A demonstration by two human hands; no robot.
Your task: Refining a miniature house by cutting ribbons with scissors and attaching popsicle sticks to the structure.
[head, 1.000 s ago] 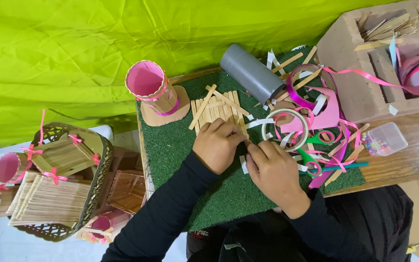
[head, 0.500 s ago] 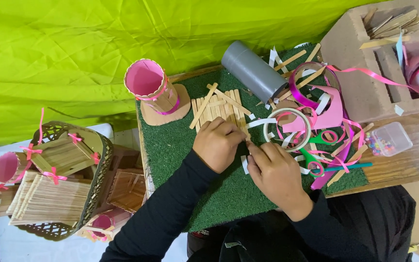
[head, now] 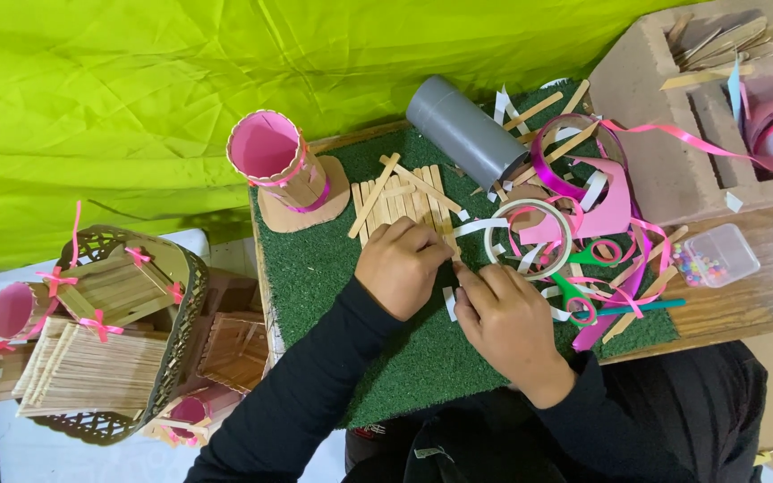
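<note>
- Left hand (head: 402, 266) curls closed on the stick panel's (head: 402, 199) near edge, pinning it flat to the green mat (head: 333, 277).
- Right hand (head: 505, 315), just right of the panel, pinches a white strip (head: 449, 302), apparently for sticking.

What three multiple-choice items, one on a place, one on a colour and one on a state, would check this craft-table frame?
1. Where does the grey tube lie?
A. on the green mat
B. in the basket
C. on the floor

2. What colour is the inside of the stick-clad cup?
A. blue
B. pink
C. white

3. How does the stick-clad cup stand?
A. tipped over
C. upside down
B. upright, mouth open

Answers: 1 A, the tube rests on the mat's far edge. 2 B, its lining shows pink. 3 B, it stands on its flat base. The left hand and right hand meet beside the stick panel.
</note>
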